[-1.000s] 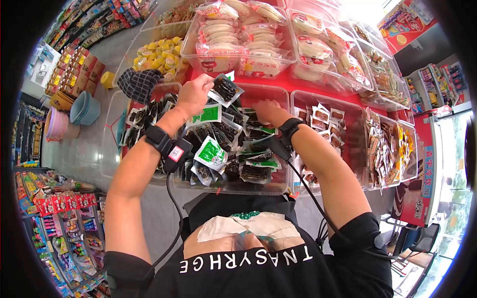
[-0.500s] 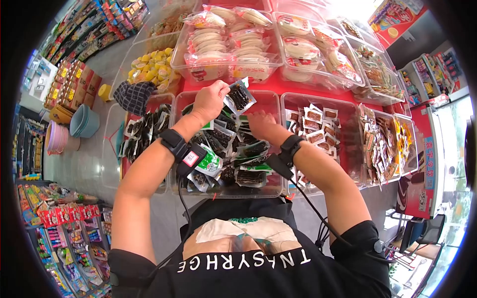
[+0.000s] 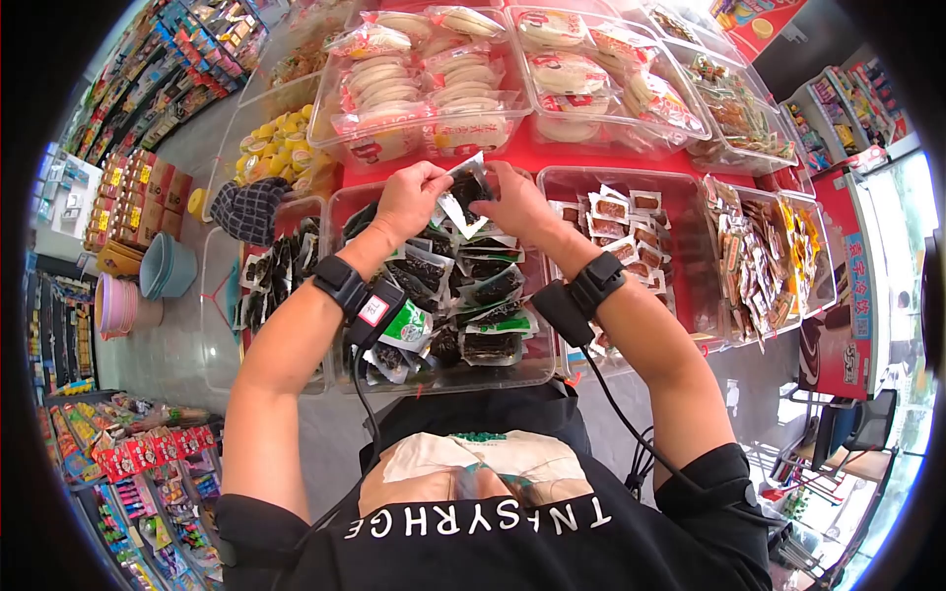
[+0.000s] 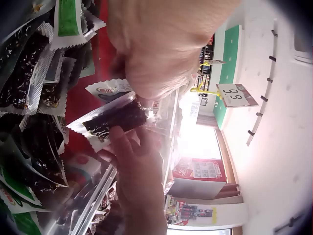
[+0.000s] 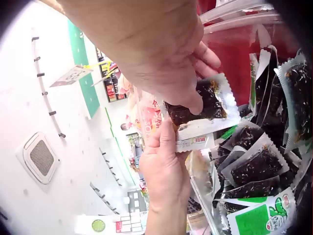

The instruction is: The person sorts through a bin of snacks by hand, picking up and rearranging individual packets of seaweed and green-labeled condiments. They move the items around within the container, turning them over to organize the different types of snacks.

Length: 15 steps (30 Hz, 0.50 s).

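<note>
In front of me, both hands hold up a small clear snack packet [image 3: 469,187] with dark filling, above a clear plastic bin [image 3: 542,369]. My left hand [image 3: 406,200] pinches one end of it. My right hand [image 3: 522,209] grips the other side, its thumb lying across the dark face in the right wrist view. A white printed edge shows behind the packet [image 5: 213,104] there. Similar packets [image 3: 493,286], some with green and white backs, fill the bin below. Part of my left hand's grip is hidden behind the packet [image 4: 115,119] in the left wrist view.
Bins of brown snack packets [image 3: 631,231] and orange-yellow ones [image 3: 803,241] stand to the right. Behind is a bin of round white packaged breads [image 3: 379,84]. At left lie a dark checked cloth [image 3: 248,212] and yellow cups [image 3: 276,148]. Buckets [image 3: 168,264] stand on the floor.
My left hand has moved right with the packet. My right hand has come up from the packets in the bin and taken hold of the held packet too.
</note>
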Motion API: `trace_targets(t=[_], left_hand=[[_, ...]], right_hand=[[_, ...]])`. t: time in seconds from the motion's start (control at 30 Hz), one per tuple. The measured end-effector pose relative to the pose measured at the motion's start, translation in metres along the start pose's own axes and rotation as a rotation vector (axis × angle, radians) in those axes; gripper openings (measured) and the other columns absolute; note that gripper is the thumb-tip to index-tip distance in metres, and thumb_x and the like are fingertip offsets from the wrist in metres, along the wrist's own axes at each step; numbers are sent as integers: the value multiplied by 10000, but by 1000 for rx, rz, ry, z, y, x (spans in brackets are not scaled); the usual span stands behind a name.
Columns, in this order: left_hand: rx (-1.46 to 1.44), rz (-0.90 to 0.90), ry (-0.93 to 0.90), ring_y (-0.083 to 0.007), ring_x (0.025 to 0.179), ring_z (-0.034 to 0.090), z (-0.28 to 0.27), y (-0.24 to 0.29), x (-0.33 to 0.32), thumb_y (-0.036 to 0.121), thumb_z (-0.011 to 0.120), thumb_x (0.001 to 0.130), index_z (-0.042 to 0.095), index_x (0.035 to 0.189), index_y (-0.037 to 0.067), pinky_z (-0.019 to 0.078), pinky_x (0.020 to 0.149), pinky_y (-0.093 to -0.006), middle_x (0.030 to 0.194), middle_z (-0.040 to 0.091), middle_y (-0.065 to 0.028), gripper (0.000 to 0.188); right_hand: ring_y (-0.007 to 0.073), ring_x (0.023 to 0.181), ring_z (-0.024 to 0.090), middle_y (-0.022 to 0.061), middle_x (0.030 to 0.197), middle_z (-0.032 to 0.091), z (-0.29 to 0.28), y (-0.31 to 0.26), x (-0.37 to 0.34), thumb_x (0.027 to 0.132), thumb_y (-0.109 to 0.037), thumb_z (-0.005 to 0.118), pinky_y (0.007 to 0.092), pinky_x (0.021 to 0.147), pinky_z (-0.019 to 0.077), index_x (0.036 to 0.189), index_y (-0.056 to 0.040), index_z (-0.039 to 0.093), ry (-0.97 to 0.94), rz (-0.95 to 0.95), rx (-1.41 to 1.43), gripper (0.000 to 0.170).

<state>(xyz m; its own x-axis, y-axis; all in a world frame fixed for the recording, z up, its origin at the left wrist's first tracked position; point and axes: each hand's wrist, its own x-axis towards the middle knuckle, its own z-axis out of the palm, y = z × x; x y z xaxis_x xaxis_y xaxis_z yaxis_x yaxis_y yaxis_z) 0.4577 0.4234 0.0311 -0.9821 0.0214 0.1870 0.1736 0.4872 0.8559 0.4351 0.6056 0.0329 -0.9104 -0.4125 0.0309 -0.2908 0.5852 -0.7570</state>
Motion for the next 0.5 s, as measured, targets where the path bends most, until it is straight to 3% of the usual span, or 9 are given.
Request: trace_targets(t=[0.03,0.07,0.17,0.2,0.3,0.4,0.5], left_hand=[[-61,-30,-3,-158,616,574,-4,0,-1,152,606,778,601,804,-11,447,591,-270,688,615,-115,165],[-94,-77,-3,-79,624,539,-10,0,-1,152,640,760,610,788,-16,440,588,-235,689,622,-60,173],[-104,-133,23,-59,664,536,-30,1,-6,123,640,768,602,821,-24,445,615,-212,731,618,-34,161],[-69,-153,51,-54,664,540,-37,0,-8,118,649,758,603,815,-23,447,609,-208,730,617,-37,158],[-113,-185,136,-55,656,544,-53,-8,-11,110,647,758,600,809,-22,449,599,-205,732,618,-43,149],[-207,-199,123,-62,650,552,-56,-2,-14,110,638,764,581,831,-18,449,584,-206,748,625,-55,155],[-211,-172,114,-69,655,562,-54,0,-21,117,629,770,568,847,-14,450,575,-213,763,631,-65,164]], right_hand=[[280,850,574,177,920,588,0,-1,2,632,-178,721,351,731,449,1146,8,434,-39,-15,27,617],[271,797,593,160,855,609,0,-2,4,633,-178,713,351,692,456,1097,-21,500,-13,-61,-19,535],[260,785,596,153,863,610,-13,-11,12,644,-193,696,342,690,452,958,-56,593,-158,-21,-102,357],[252,834,582,133,870,602,-16,-15,12,640,-200,684,343,698,459,832,-85,634,-180,74,-134,230],[238,909,556,110,877,593,-5,-6,8,661,-183,646,356,707,470,802,-92,643,5,-167,-570,168],[248,958,547,68,921,617,24,7,15,682,-169,626,361,721,483,843,-100,656,-120,-215,-898,178],[233,946,561,72,919,625,42,11,22,700,-146,598,355,725,485,854,-89,658,-285,-190,-972,174]])
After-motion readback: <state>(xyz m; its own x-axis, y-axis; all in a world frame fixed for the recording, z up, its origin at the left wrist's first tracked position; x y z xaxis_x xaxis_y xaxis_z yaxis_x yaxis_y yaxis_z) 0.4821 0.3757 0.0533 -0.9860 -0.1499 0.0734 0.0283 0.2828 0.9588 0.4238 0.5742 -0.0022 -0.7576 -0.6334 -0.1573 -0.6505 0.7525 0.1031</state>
